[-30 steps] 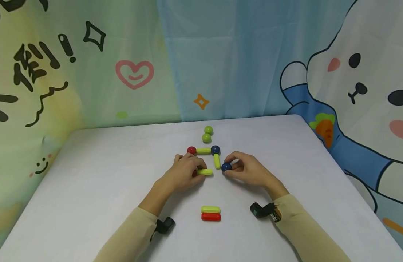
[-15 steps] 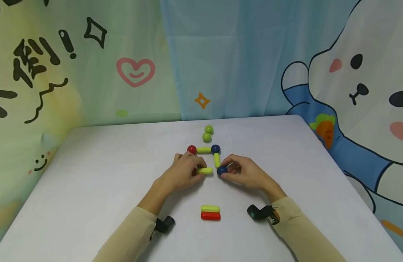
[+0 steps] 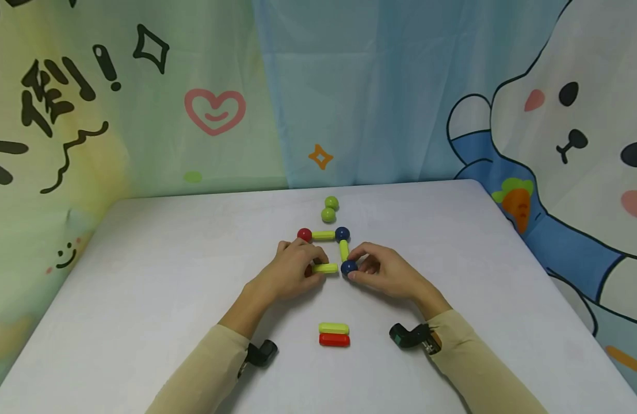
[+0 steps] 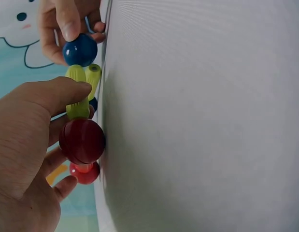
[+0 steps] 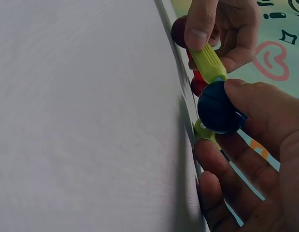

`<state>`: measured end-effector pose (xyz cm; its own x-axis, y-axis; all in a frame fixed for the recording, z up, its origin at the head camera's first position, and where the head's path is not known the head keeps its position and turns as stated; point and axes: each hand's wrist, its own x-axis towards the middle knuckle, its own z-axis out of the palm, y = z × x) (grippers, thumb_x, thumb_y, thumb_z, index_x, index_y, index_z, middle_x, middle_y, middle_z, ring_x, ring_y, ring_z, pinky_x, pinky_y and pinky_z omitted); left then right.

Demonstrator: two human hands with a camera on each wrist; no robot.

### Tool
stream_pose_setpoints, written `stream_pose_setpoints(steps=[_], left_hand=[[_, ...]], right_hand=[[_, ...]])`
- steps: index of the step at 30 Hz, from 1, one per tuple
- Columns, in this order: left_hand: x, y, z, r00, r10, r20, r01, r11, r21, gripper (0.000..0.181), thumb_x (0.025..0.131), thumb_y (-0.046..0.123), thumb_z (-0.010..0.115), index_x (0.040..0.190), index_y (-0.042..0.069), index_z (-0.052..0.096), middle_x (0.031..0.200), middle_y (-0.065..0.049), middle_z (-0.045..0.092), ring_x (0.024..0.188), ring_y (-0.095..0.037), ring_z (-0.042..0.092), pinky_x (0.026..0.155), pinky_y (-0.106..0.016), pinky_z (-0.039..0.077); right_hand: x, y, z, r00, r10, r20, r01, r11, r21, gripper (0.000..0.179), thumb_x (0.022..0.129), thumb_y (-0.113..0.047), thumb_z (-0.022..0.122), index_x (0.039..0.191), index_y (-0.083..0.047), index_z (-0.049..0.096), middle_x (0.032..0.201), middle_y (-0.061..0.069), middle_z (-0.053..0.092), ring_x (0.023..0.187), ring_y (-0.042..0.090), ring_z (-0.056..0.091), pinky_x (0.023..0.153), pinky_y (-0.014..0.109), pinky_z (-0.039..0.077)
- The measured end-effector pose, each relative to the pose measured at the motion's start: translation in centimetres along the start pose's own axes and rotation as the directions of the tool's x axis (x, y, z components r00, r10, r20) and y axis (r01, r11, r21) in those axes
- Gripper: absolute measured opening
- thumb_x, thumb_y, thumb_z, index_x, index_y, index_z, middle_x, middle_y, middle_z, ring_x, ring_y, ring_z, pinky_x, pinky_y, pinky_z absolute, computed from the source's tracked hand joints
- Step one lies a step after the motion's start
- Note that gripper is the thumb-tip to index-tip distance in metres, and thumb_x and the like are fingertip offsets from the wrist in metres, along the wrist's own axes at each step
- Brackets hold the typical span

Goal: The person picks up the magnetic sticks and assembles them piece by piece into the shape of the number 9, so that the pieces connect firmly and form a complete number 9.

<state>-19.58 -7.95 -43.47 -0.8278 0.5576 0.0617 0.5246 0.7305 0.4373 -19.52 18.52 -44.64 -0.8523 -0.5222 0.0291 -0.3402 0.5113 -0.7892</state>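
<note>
My left hand [image 3: 296, 271] pinches a yellow-green rod [image 3: 327, 268] between thumb and fingers. A dark red ball [image 4: 82, 141] sits at the rod's near end in the left wrist view. My right hand [image 3: 389, 271] holds a dark blue ball [image 5: 220, 108] by thumb and fingers, right at the rod's other end. Behind the hands, a red ball [image 3: 304, 234], a yellow-green rod [image 3: 323, 235] and another blue ball [image 3: 342, 234] form a row. From that blue ball a further yellow-green rod [image 3: 344, 249] runs toward the held ball. A red rod [image 5: 198, 76] shows partly behind my left hand.
Two light green balls [image 3: 328, 215] lie farther back on the white table [image 3: 204, 230]. Nearer me, a loose yellow-green rod [image 3: 334, 328] and a red rod [image 3: 334, 340] lie side by side. A printed curtain [image 3: 370, 103] hangs behind the table's far edge.
My right hand has moved left and slightly nearer me, bringing the blue ball up to the rods' ends. My left hand keeps its grip on the rod, almost still.
</note>
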Motion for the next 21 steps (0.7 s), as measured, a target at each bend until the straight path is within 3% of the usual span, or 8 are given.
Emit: stream_pose_setpoints(steps=[21], left_hand=[[0.15,-0.09,0.12,1.000,0.008,0.013,-0.008,1.000,0.009,0.021,0.093,0.027,0.076,0.113,0.022,0.072,0.105,0.012,0.070,0.120,-0.018,0.052,0.099,-0.047,0.034]], right_hand=[[0.13,-0.02,0.16,1.000,-0.009,-0.011,0.009,1.000,0.000,0.029,0.093,-0.025,0.078,0.118,-0.018,0.067,0.108,-0.001,0.068,0.089,0.015,0.064,0.078,0.028,0.052]])
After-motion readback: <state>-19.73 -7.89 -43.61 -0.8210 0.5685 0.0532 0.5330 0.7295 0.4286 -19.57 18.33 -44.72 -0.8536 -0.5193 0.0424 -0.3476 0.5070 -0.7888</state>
